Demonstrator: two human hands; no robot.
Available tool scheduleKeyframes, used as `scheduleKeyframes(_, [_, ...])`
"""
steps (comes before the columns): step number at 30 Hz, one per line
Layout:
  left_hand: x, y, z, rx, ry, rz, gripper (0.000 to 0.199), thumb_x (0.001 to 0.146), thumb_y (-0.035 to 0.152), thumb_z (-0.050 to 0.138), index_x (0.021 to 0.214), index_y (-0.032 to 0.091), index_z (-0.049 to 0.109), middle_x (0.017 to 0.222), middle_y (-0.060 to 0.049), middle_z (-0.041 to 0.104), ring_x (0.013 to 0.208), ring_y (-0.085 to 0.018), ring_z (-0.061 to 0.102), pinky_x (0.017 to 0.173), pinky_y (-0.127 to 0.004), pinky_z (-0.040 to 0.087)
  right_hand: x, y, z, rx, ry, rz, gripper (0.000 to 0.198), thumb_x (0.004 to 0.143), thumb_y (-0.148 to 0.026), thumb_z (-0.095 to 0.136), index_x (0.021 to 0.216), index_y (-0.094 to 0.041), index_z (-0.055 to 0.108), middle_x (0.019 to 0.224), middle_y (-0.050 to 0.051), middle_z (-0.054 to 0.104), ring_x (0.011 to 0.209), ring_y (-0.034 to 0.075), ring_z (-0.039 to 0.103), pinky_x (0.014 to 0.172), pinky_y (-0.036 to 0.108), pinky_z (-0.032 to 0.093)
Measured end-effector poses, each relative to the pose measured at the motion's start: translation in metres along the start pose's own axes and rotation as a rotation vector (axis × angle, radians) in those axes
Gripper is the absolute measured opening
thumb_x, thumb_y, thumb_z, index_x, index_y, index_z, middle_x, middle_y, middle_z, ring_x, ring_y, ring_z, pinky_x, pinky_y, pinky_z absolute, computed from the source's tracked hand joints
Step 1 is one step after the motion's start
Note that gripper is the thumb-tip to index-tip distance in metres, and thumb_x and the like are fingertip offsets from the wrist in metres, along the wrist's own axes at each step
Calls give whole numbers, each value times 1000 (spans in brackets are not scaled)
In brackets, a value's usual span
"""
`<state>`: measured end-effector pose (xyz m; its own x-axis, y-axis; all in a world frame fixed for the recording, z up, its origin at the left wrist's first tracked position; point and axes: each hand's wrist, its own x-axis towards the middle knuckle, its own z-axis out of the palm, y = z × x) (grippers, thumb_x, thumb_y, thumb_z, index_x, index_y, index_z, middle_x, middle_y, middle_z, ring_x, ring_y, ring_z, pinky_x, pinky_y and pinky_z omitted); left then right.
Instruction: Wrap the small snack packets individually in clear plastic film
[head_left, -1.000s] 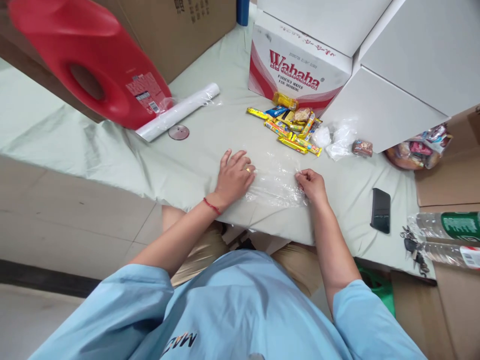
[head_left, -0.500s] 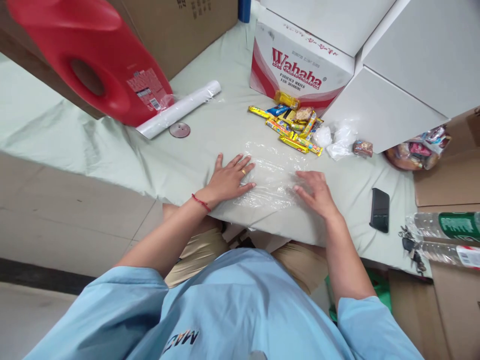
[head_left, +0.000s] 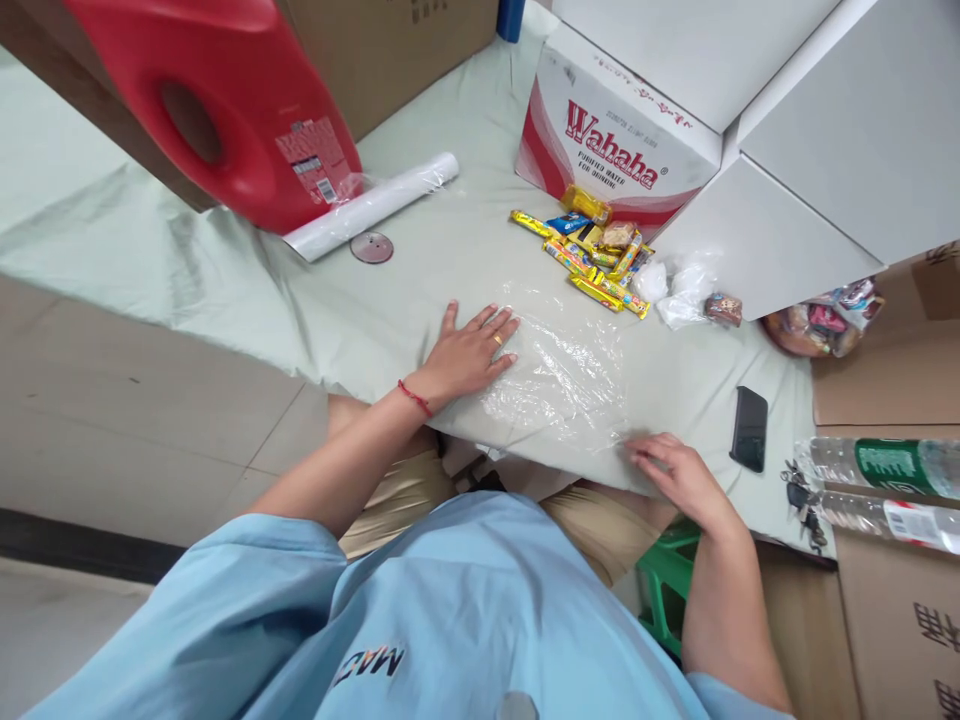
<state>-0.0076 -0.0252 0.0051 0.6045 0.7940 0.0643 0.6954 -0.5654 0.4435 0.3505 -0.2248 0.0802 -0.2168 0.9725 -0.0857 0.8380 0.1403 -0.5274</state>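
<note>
A crinkled sheet of clear plastic film point(head_left: 559, 385) lies spread over the pale green cloth close to the table's front edge. My left hand point(head_left: 469, 357) rests flat on its left side, fingers spread and palm down. At the film's lower right corner, the fingertips of my right hand point(head_left: 679, 475) are drawn together and pinch its edge. Just beyond the film is a pile of small wrapped snacks point(head_left: 592, 250), mostly in yellow packs. A white roll of plastic point(head_left: 375, 207) lies farther left, and a round flat disc point(head_left: 372, 248) sits beside it.
A red jug point(head_left: 247, 120) stands at the back left, and a Wahaha carton point(head_left: 615, 140) behind the snacks. To the right are crumpled white plastic point(head_left: 686, 290), a brown wrapped snack point(head_left: 724, 309), a phone point(head_left: 749, 429), keys point(head_left: 802, 500) and plastic bottles point(head_left: 892, 465).
My right hand has moved toward the table's front edge and to the right, pulling the film's corner out flatter. My left hand stays pressed on the film. The view has shifted slightly.
</note>
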Motion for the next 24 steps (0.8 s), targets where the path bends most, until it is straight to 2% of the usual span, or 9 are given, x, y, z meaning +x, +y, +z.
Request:
scheduleKeyframes(3, [1, -1, -1, -13, 0, 1, 58, 110, 45, 31, 165, 29, 37, 173, -9, 36, 162, -30, 30, 128, -71, -11, 31, -31, 0, -7, 216, -49, 24, 104, -37, 60, 117, -29, 79, 97, 7, 76, 97, 28, 69, 88, 46, 58])
scheduleKeyframes(5, [1, -1, -1, -15, -2, 1, 58, 111, 45, 27, 165, 29, 37, 172, -9, 37, 161, -30, 31, 128, -72, -9, 62, -54, 16, -9, 291, -142, 27, 105, -34, 57, 122, -29, 78, 106, 9, 76, 109, 30, 67, 99, 51, 56])
scheduleKeyframes(8, [1, 0, -2, 6, -7, -5, 57, 111, 44, 26, 165, 32, 37, 172, -8, 37, 161, -31, 31, 128, -71, -7, 102, -85, 61, -20, 143, -335, 35, 107, -35, 54, 136, -26, 71, 135, 12, 71, 134, 30, 59, 115, 56, 49])
scheduleKeyframes(10, [0, 1, -3, 29, -15, -9, 57, 111, 44, 25, 165, 34, 37, 173, -6, 35, 162, -30, 30, 129, -70, -6, 114, -101, 93, -86, -18, -422, 45, 108, -38, 53, 147, -19, 63, 157, 15, 58, 151, 31, 45, 125, 57, 39])
scheduleKeyframes(14, [2, 1, -8, 20, -50, -25, 58, 111, 45, 21, 165, 33, 38, 173, -4, 35, 162, -28, 29, 130, -68, -5, 98, -121, 135, -158, -264, -539, 54, 109, -41, 52, 158, -17, 51, 171, 12, 40, 163, 25, 28, 134, 50, 23])
scheduleKeyframes(17, [8, -5, -12, -39, -56, -55, 59, 111, 44, 18, 164, 31, 39, 171, -4, 40, 161, -26, 32, 131, -66, -3, 76, -125, 144, -143, -332, -551, 53, 110, -44, 49, 156, -17, 54, 166, 9, 49, 164, 23, 24, 136, 47, 17])
scheduleKeyframes(19, [13, -11, -15, -67, -68, -62, 57, 111, 43, 20, 163, 31, 40, 169, -4, 44, 160, -26, 34, 131, -67, -3, 67, -124, 144, -110, -363, -542, 53, 111, -46, 46, 155, -17, 55, 159, 8, 58, 162, 21, 29, 137, 46, 14])
scheduleKeyframes(22, [17, -12, -18, -54, -120, -44, 55, 108, 41, 36, 161, 29, 43, 169, -7, 45, 161, -30, 32, 130, -71, 1, 65, -123, 141, -71, -396, -515, 52, 111, -43, 47, 155, -16, 54, 157, 9, 59, 155, 20, 43, 137, 44, 14])
scheduleKeyframes(24, [16, -5, -20, 12, -63, -51, 57, 103, 37, 49, 159, 25, 46, 171, -12, 39, 163, -35, 25, 129, -72, 6, 68, -123, 139, -54, -410, -490, 50, 110, -40, 52, 154, -17, 56, 156, 10, 60, 153, 20, 46, 136, 44, 16])
